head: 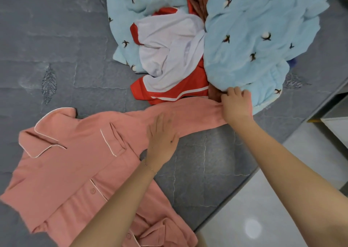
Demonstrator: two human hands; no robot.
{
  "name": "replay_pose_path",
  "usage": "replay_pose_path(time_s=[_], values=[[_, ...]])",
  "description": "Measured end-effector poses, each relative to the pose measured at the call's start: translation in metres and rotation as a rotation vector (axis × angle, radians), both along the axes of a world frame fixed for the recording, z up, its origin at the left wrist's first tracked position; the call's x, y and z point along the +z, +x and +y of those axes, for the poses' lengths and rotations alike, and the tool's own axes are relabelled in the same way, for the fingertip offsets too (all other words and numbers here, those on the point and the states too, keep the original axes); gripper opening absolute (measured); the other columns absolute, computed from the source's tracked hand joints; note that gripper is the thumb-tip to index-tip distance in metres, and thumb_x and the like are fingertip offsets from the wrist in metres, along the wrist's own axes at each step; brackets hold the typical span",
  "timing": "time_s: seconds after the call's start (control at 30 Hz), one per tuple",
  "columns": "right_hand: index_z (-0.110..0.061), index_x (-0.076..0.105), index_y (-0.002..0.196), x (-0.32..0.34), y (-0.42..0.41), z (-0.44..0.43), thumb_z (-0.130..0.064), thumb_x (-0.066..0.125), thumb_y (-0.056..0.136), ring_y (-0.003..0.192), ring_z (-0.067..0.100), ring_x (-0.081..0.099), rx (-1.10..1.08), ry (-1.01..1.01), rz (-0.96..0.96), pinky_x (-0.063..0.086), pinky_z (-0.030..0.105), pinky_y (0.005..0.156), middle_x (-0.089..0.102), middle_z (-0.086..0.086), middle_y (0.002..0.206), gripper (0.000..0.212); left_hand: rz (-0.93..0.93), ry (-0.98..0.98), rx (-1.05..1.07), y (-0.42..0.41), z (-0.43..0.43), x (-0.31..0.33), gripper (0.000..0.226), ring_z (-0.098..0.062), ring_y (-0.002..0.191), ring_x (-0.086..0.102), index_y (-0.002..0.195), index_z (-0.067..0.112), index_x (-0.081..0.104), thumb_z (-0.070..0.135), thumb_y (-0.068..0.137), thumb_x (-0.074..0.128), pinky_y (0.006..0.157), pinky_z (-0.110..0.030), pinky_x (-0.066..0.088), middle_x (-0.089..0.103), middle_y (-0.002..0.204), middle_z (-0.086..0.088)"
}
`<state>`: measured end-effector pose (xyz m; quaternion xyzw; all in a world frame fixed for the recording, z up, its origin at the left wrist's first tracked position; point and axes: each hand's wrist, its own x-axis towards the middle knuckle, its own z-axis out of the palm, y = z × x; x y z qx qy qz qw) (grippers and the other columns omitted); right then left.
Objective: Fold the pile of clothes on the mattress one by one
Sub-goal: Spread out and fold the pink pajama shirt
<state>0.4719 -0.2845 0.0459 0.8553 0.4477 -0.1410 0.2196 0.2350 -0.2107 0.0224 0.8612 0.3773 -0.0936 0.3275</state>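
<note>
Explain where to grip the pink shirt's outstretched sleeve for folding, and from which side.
Probably the cuff end, from the right: the sleeve lies flat, stretched toward the pile, so its free end lifts easiest. The right hand pinches there.

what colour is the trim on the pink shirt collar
White, along the collar of the shirt; head view.
</note>
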Motion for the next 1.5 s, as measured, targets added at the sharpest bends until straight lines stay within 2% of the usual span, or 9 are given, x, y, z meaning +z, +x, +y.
replay_pose_path(time_s=[0.13, 0.23, 0.4, 0.57, 0.7, 0.83, 0.9, 1.07, 1.5], values=[[-0.015, 0.06, 0.112, 0.003, -0.014, 0.005, -0.015, 0.047, 0.092, 0.111, 0.03, 0.051, -0.036, 0.176, 0.171, 0.021, 0.043, 0.111, 0.063, 0.008, 0.109, 0.024, -0.118, -0.07, 0.091, -0.009, -0.009, 0.004, 0.056, -0.023, 0.148, 0.008, 0.152, 0.022, 0.019, 0.027, 0.102, 0.043, 0.118, -0.039, 0.0, 0.019, 0.159, -0.004], [-0.019, 0.059, 0.107, 0.008, -0.044, 0.02, -0.027, 0.051, 0.094, 0.092, 0.028, 0.059, -0.07, 0.311, 0.453, 0.043, 0.036, 0.077, 0.068, 0.006, 0.097, 0.017, -0.159, -0.11, 0.232, -0.014, -0.014, 0.011, 0.053, -0.023, 0.144, 0.024, 0.148, 0.011, 0.032, 0.025, 0.1, 0.049, 0.118, -0.036, 0.014, 0.032, 0.153, -0.008], [-0.003, 0.059, 0.095, 0.009, -0.116, 0.064, -0.018, 0.062, 0.09, 0.081, 0.023, 0.054, -0.327, 0.411, 0.835, 0.044, 0.033, 0.075, 0.063, 0.014, 0.088, 0.017, -0.425, -0.456, 0.687, -0.032, -0.005, 0.037, 0.019, -0.007, 0.103, 0.053, 0.115, 0.016, 0.05, 0.026, 0.098, 0.053, 0.09, -0.025, 0.04, 0.056, 0.112, 0.005], [-0.001, 0.06, 0.114, 0.008, -0.194, 0.098, -0.015, 0.047, 0.1, 0.086, 0.019, 0.062, -0.516, 0.444, 1.155, 0.041, 0.004, 0.057, 0.065, 0.012, 0.1, 0.024, -0.574, -0.755, 0.804, -0.08, 0.028, 0.042, 0.043, 0.014, 0.094, 0.058, 0.133, 0.019, 0.037, 0.024, 0.096, 0.057, 0.074, -0.007, 0.048, 0.049, 0.129, 0.004], [-0.005, 0.063, 0.115, 0.008, -0.242, 0.117, -0.007, 0.043, 0.099, 0.102, 0.022, 0.061, -0.483, 0.46, 1.259, 0.043, 0.021, 0.088, 0.066, 0.012, 0.115, 0.025, -0.582, -0.683, 0.939, -0.133, 0.049, 0.033, 0.035, 0.014, 0.083, 0.061, 0.121, 0.01, 0.043, -0.003, 0.092, 0.057, 0.076, -0.007, 0.046, 0.057, 0.107, 0.006], [-0.003, 0.058, 0.125, 0.004, -0.286, 0.127, -0.002, 0.053, 0.093, 0.108, 0.016, 0.057, -0.172, 0.382, 1.144, 0.036, 0.015, 0.095, 0.063, 0.012, 0.125, 0.032, -0.562, -0.416, 1.217, -0.195, 0.065, 0.026, 0.022, -0.017, 0.104, 0.056, 0.112, 0.005, 0.056, -0.006, 0.096, 0.046, 0.094, -0.026, 0.042, 0.062, 0.115, -0.015], [0.001, 0.055, 0.129, -0.003, -0.303, 0.131, 0.0, 0.055, 0.09, 0.117, 0.029, 0.056, -0.035, 0.295, 1.107, 0.039, 0.031, 0.104, 0.06, 0.017, 0.129, 0.039, -0.573, -0.304, 1.339, -0.232, 0.076, 0.022, 0.023, -0.015, 0.112, 0.054, 0.119, 0.002, 0.056, 0.003, 0.099, 0.046, 0.096, -0.022, 0.04, 0.059, 0.125, -0.009], [-0.016, 0.04, 0.146, -0.021, -0.348, 0.137, -0.018, 0.056, 0.093, 0.141, 0.026, 0.029, 0.254, 0.197, 0.86, 0.023, 0.036, 0.115, 0.032, 0.008, 0.154, 0.055, -0.485, -0.067, 1.404, -0.308, 0.093, 0.011, 0.035, 0.001, 0.057, 0.037, 0.066, 0.02, 0.037, 0.012, 0.1, 0.046, 0.062, -0.024, 0.03, 0.039, 0.066, 0.007], [-0.035, 0.019, 0.152, -0.054, -0.403, 0.142, -0.053, 0.048, 0.093, 0.148, 0.027, -0.01, 0.38, 0.098, 0.597, -0.011, 0.049, 0.115, -0.002, 0.002, 0.163, 0.068, -0.384, 0.024, 1.59, -0.414, 0.089, -0.031, 0.041, -0.001, 0.055, 0.029, 0.063, 0.02, 0.029, 0.018, 0.1, 0.045, 0.054, -0.021, 0.029, 0.033, 0.064, 0.007]])
